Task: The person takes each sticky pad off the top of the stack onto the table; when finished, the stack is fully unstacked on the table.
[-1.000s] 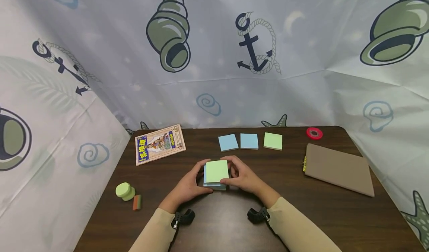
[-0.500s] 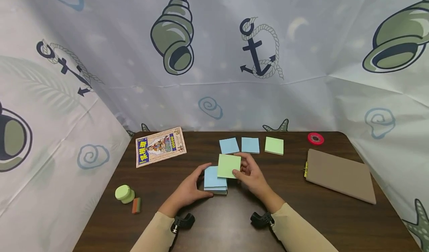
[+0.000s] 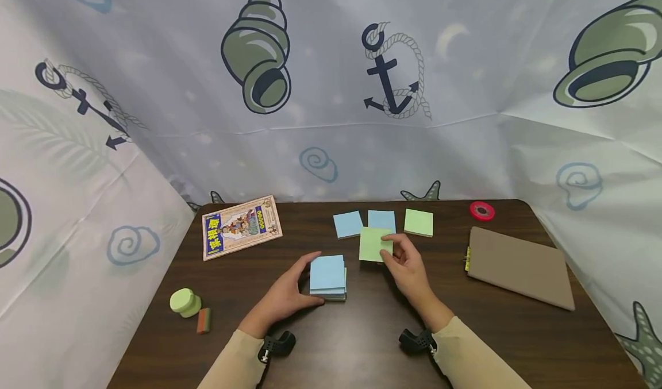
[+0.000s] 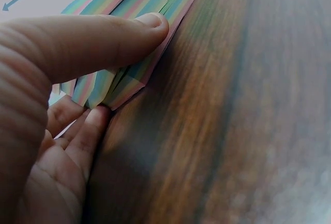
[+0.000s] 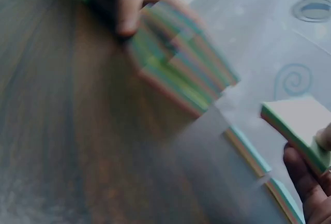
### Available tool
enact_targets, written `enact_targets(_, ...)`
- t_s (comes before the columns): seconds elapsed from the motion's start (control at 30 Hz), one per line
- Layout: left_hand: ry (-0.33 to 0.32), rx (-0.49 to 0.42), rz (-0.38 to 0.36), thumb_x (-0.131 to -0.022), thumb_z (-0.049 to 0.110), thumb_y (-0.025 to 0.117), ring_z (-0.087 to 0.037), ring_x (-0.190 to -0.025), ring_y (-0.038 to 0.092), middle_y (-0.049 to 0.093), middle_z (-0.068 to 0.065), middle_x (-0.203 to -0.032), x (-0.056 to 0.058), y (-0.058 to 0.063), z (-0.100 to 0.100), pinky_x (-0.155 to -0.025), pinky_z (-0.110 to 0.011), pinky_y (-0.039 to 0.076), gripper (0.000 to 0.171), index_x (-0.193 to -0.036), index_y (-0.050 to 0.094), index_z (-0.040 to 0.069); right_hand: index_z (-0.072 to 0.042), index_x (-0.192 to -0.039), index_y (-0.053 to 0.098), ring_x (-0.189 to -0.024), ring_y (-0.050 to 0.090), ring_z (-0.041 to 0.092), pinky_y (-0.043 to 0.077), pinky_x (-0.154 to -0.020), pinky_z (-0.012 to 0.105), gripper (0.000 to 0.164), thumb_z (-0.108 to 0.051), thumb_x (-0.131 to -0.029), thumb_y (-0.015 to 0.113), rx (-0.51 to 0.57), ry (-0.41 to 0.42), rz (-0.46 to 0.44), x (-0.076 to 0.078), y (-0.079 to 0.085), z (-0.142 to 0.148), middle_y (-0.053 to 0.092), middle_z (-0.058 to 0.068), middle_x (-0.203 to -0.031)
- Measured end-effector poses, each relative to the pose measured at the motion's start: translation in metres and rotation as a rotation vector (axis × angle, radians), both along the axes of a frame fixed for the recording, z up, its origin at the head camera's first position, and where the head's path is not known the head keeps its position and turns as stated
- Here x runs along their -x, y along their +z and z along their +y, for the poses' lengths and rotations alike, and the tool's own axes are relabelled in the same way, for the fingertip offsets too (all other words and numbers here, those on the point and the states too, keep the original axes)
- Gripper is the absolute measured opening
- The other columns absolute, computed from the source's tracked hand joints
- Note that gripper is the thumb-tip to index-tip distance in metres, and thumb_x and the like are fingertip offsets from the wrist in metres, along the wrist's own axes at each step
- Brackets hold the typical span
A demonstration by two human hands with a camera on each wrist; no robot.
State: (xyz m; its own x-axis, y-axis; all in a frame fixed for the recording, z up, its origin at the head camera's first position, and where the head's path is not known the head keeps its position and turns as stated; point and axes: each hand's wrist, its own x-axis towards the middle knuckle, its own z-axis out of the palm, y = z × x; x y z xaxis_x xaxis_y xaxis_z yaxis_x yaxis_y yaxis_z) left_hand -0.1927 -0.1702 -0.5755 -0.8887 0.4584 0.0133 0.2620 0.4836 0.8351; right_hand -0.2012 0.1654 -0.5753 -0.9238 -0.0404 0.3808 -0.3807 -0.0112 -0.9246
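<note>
My left hand (image 3: 283,297) grips a stack of sticky note pads (image 3: 327,273) by its left side, thumb at the front and fingers behind. A blue pad tops this stack; striped, layered edges show in the left wrist view, with the thumb (image 4: 114,43) across them. To the right, my right hand (image 3: 411,268) pinches a green sticky note pad (image 3: 373,244) by its right edge, thumb on top and fingers beneath. In the right wrist view that held pad (image 5: 300,123) is raised above the table. Part of the stack's left side is hidden by my hand.
Behind lie two blue pads (image 3: 347,224) (image 3: 381,219) and a green pad (image 3: 418,222) in a row. A booklet (image 3: 242,228) is back left, with a round green container (image 3: 185,301) and an eraser-like block (image 3: 204,320) nearer. A red disc (image 3: 482,210) and brown clipboard-like board (image 3: 519,267) lie right.
My right hand has lifted the green pad off the top of the stack and carried it to the right, exposing a blue pad. My left hand has stayed on the stack.
</note>
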Motion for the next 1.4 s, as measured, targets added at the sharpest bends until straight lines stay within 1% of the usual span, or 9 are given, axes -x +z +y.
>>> enact_targets(0.1, -0.004, 0.003, 0.004, -0.08, 0.028, 0.101, -0.02, -0.152, 0.051, 0.049, 0.002, -0.166, 0.0012, 0.0004, 0.0014, -0.124, -0.053, 0.045, 0.112, -0.171, 0.036, 0.029, -0.005, -0.125, 0.072, -0.07, 0.044, 0.009, 0.041, -0.062, 0.022, 0.02, -0.006, -0.105, 0.072, -0.092, -0.067, -0.038, 0.0004, 0.0016, -0.0002, 0.057, 0.012, -0.089)
enact_targets(0.23, -0.001, 0.004, -0.008, -0.08, 0.028, 0.101, -0.02, -0.151, 0.051, 0.05, 0.002, -0.165, 0.0007, 0.0005, 0.001, -0.124, -0.052, 0.045, 0.111, -0.17, 0.036, 0.03, -0.012, -0.126, 0.076, -0.079, 0.049, 0.014, 0.042, -0.068, 0.024, 0.02, -0.013, -0.106, 0.073, -0.191, -0.108, -0.082, 0.0012, -0.0009, -0.001, 0.067, 0.017, -0.1)
enact_targets(0.37, 0.007, 0.007, -0.014, -0.079, 0.028, 0.101, -0.02, -0.15, 0.052, 0.051, 0.002, -0.164, 0.0001, 0.0016, -0.0003, -0.124, -0.051, 0.045, 0.111, -0.169, 0.037, 0.032, -0.018, -0.13, 0.076, -0.105, 0.066, 0.019, 0.053, -0.09, 0.033, 0.025, -0.017, -0.106, 0.074, -0.299, -0.146, -0.1, 0.0011, -0.0018, -0.002, 0.076, 0.014, -0.116)
enact_targets(0.47, 0.005, 0.003, -0.009, -0.079, 0.026, 0.101, -0.02, -0.151, 0.051, 0.051, 0.003, -0.164, 0.0003, 0.0021, -0.0006, -0.124, -0.052, 0.044, 0.111, -0.169, 0.037, 0.032, -0.019, -0.134, 0.076, -0.13, 0.064, 0.026, 0.052, -0.109, 0.049, 0.029, -0.017, -0.105, 0.075, -0.375, -0.155, -0.105, 0.0015, -0.0017, -0.0028, 0.075, 0.006, -0.138)
enact_targets(0.63, -0.019, -0.017, -0.002, -0.079, 0.024, 0.101, -0.024, -0.153, 0.05, 0.048, -0.001, -0.167, 0.0004, 0.0025, -0.0002, -0.124, -0.052, 0.045, 0.112, -0.171, 0.036, 0.026, -0.021, -0.138, 0.075, -0.122, 0.063, 0.03, 0.052, -0.105, 0.058, 0.035, -0.019, -0.103, 0.078, -0.568, -0.158, -0.081, 0.0019, -0.0019, -0.0052, 0.076, 0.004, -0.136)
enact_targets(0.77, -0.014, -0.017, -0.005, -0.079, 0.024, 0.101, -0.025, -0.153, 0.051, 0.048, -0.002, -0.168, 0.0002, 0.0026, -0.0008, -0.123, -0.052, 0.047, 0.112, -0.171, 0.036, 0.026, -0.02, -0.139, 0.074, -0.115, 0.06, 0.03, 0.046, -0.099, 0.053, 0.038, -0.024, -0.102, 0.08, -0.731, -0.16, 0.016, 0.0018, -0.0035, -0.0077, 0.077, 0.005, -0.13)
enact_targets(0.97, -0.008, -0.01, -0.024, -0.078, 0.024, 0.102, -0.02, -0.151, 0.052, 0.05, 0.002, -0.165, 0.0015, 0.0021, -0.0014, -0.124, -0.052, 0.045, 0.113, -0.17, 0.037, 0.029, -0.022, -0.138, 0.076, -0.106, 0.055, 0.028, 0.033, -0.085, 0.044, 0.043, -0.03, -0.097, 0.085, -0.87, -0.207, 0.131, 0.0002, -0.0041, -0.0088, 0.071, 0.004, -0.119)
enact_targets(1.2, -0.005, -0.015, -0.024, -0.078, 0.022, 0.102, -0.02, -0.151, 0.052, 0.049, 0.002, -0.165, 0.0022, 0.0018, -0.0014, -0.124, -0.047, 0.046, 0.111, -0.169, 0.038, 0.029, -0.026, -0.144, 0.073, -0.102, 0.043, 0.025, 0.028, -0.086, 0.044, 0.048, -0.036, -0.098, 0.084, -0.952, -0.174, 0.083, -0.0002, -0.0023, -0.0091, 0.055, 0.008, -0.117)
enact_targets(1.4, 0.0, -0.009, -0.024, -0.078, 0.021, 0.102, -0.018, -0.151, 0.051, 0.05, 0.003, -0.165, 0.0024, 0.0024, -0.0014, -0.125, -0.05, 0.045, 0.111, -0.169, 0.039, 0.032, -0.026, -0.142, 0.074, -0.1, 0.04, 0.023, 0.026, -0.085, 0.043, 0.047, -0.035, -0.096, 0.086, -0.935, -0.18, 0.078, -0.0007, -0.0028, -0.0091, 0.054, 0.007, -0.113)
